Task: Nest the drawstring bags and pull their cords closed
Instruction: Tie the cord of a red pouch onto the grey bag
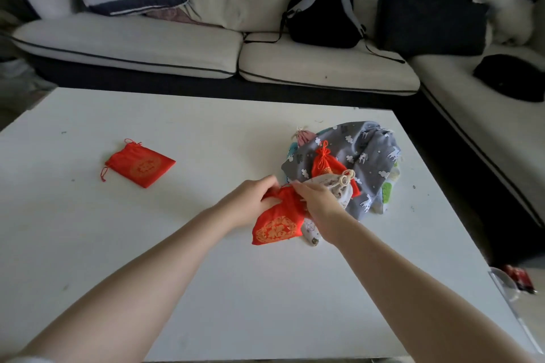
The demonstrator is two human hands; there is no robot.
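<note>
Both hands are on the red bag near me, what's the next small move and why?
Probably spread the red bag mouth wider: the left hand and right hand pinch its top edge, and the cream pouch beside it looks tied, ready to go inside.

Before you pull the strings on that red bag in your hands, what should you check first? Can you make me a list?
1. Both hands on the bag: ok. The left hand and right hand grip the mouth of the red bag.
2. Something nested inside it: cannot tell, the mouth is hidden.
3. Cords found: cannot tell, fingers cover them.
4. Room on the table to pull: ok, bare surface on the left.
5. Other bags waiting: ok. The flat red bag lies apart, and the grey bag pile sits beside the right hand.
</note>
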